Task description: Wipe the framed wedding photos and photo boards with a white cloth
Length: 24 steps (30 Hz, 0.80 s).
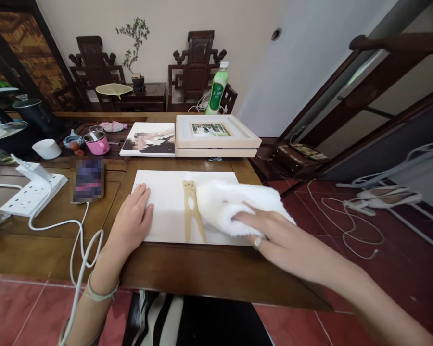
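While our right hand [269, 228] squeezes a fluffy white cloth [220, 204], our left hand [134, 216] lies flat, thumb apart from its fingers, on a white board [166, 206]. Between our hands, a tan two-legged piece [188, 214] sits on the board, just beside the cloth.

White cloth [263, 194], off-white panel [164, 190], brown table [173, 271], dull red floor tiles [364, 324].

From where I stand: support leg [187, 221] plain tan, dark dots at its top. Wristband [101, 294] pale green. Lap clothing [166, 319] black and white, in bold bands. Bottle [217, 93] light green, label deeper green, cap white. Picture frame [251, 139] cream. Mug [101, 145] pink; cup [46, 150] plain white. Power strip [32, 194] white, slots black; cable [80, 259] white too. Chairs [199, 62] dark reddish brown. Potted tree [135, 38] leafy green. Wall [238, 26] cream, blue-grey towards the right. Tile joints pale against the red.
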### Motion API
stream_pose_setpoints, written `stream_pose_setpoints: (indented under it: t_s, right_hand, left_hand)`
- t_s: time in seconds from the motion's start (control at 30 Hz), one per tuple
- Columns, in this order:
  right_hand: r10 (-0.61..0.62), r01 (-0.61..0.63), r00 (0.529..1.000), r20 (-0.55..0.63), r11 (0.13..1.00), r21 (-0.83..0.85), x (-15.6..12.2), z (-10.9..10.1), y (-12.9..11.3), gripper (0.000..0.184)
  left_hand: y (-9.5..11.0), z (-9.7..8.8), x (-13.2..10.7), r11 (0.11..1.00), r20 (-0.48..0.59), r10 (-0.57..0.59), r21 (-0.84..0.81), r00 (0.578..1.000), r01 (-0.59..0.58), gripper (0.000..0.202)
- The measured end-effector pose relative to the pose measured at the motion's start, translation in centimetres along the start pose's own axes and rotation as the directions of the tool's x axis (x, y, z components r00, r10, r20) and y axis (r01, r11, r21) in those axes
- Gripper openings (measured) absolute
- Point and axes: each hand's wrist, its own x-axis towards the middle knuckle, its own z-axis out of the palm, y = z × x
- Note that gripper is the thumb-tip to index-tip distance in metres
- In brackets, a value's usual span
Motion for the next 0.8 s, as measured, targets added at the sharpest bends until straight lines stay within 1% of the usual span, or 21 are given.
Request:
stream_pose_setpoints:
  t_s: [0.1, 0.2, 0.27, 0.33, 0.43, 0.53, 0.6, 0.7, 0.8]
  right_hand:
    - [-0.027, 0.029, 0.998, -0.056, 0.999, 0.037, 3.4, 1.0, 2.3, 0.032]
    - [-0.076, 0.078, 0.990, -0.116, 0.997, 0.008, 6.5, 1.9, 3.6, 0.029]
    - [-0.121, 0.116, 0.979, -0.161, 0.992, -0.038, 7.6, 2.4, 3.8, 0.031]
    - [-0.156, 0.143, 0.970, -0.188, 0.987, -0.078, 8.0, 2.9, 3.7, 0.031]
    - [-0.182, 0.164, 0.961, -0.207, 0.981, -0.099, 6.7, 3.6, 3.0, 0.032]
    - [-0.221, 0.207, 0.954, -0.204, 0.974, -0.086, 3.9, 3.7, 1.8, 0.036]
    - [-0.235, 0.225, 0.956, -0.175, 0.971, -0.074, 1.6, 3.2, 0.7, 0.035]
    - [-0.259, 0.256, 0.962, -0.091, 0.966, -0.048, -1.4, 2.0, -0.7, 0.030]
    - [-0.288, 0.288, 0.957, -0.021, 0.958, -0.013, -3.0, 0.9, -1.1, 0.030]
  left_hand:
    - [0.0, 0.0, 0.1, 1.000, 0.009, 0.000, 0.007, 1.000, 0.000, 0.049]
    - [0.0, 0.1, 0.1, 1.000, 0.006, 0.000, 0.008, 1.000, 0.000, 0.049]
    - [-0.1, 0.2, 0.1, 1.000, 0.002, 0.004, 0.006, 1.000, -0.004, 0.048]
    - [-0.1, 0.2, 0.1, 1.000, -0.001, 0.010, 0.002, 1.000, -0.010, 0.048]
    - [-0.2, 0.3, 0.1, 1.000, -0.005, 0.012, -0.007, 1.000, -0.012, 0.047]
    - [-0.1, 0.2, 0.0, 1.000, -0.012, 0.001, -0.019, 1.000, -0.001, 0.047]
    - [-0.1, 0.2, 0.0, 1.000, -0.020, -0.002, -0.028, 1.000, 0.001, 0.046]
    - [-0.1, 0.2, 0.0, 1.000, -0.025, 0.008, -0.029, 1.000, -0.008, 0.046]
    - [-0.1, 0.2, 0.1, 1.000, -0.018, 0.014, -0.012, 1.000, -0.014, 0.047]
